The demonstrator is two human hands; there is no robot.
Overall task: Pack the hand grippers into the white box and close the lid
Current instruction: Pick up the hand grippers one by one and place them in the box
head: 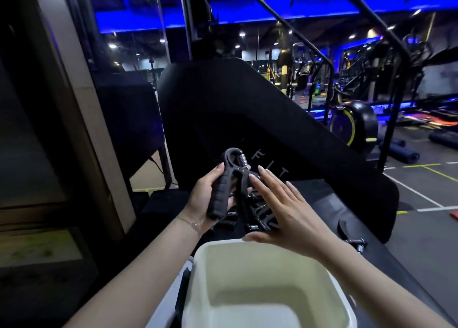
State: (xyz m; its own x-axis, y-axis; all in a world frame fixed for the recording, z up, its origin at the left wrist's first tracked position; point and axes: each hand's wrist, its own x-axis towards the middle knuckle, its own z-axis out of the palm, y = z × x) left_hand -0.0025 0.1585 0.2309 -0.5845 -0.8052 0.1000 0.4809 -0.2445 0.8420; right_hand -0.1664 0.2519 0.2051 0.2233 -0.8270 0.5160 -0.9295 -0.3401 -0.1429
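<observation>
My left hand (205,198) grips a black hand gripper (226,179) by one ribbed handle, holding it upright above the dark bench, spring at the top. My right hand (280,211) is flat with fingers spread, hovering over a pile of several more black hand grippers (260,216) lying on the bench; its fingertips touch the held gripper's other handle. The white box (200,278) stands open and empty right below both hands, at the bottom of the view. A lid is not clearly visible.
A large black padded gym bench (272,119) slopes up behind the pile. A wooden pillar (81,109) stands at the left. Gym machines, an exercise bike wheel (354,124) and rolled mats (401,151) fill the floor at the right.
</observation>
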